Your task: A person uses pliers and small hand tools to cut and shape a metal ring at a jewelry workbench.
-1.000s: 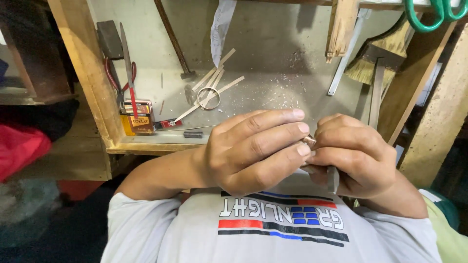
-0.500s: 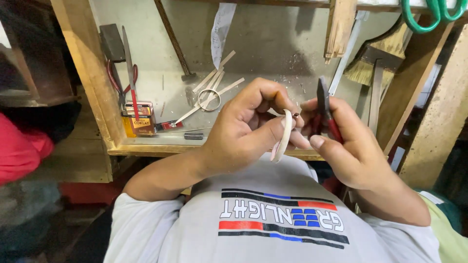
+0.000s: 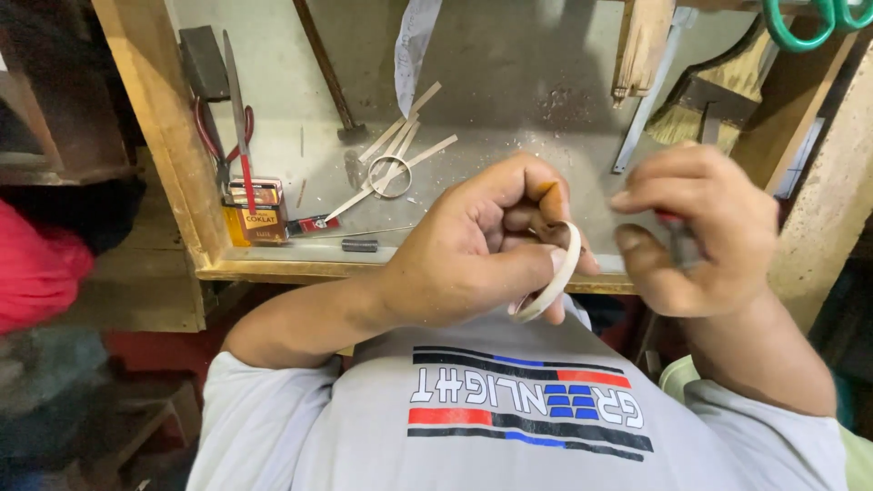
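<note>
1. Up close, the left hand (image 3: 473,259) is curled into a pinch, thumb and fingers pressed onto a pale ring-shaped band (image 3: 553,277) that stands on edge just above the person's grey shirt (image 3: 509,409).
2. Only part of the band shows; its upper arc sits under the fingertips and its lower curve hangs free below the thumb.
3. Just beside it, the right hand (image 3: 700,232) is closed around a small tool with a red handle (image 3: 675,232); the tool's working end is hidden by the fingers, so what kind it is cannot be told.
4. Both hands are near each other without touching, held in front of the wooden front edge of a workbench (image 3: 300,270).
5. Behind them, on the grey bench top, lie several thin pale strips (image 3: 405,136) fanned out, with a small metal ring (image 3: 393,173) among them.
6. Farther left, a small yellow and red box (image 3: 259,214) stands against the wooden side wall, with red-handled pliers (image 3: 214,136) and a narrow blade leaning above it.
7. A hammer (image 3: 327,73) leans against the back wall.
8. At the upper right, a brush with pale bristles (image 3: 705,105) rests near a wooden post, and green scissor handles (image 3: 809,18) hang at the top edge.
9. At the far left, a red cloth (image 3: 36,273) lies in shadow.
</note>
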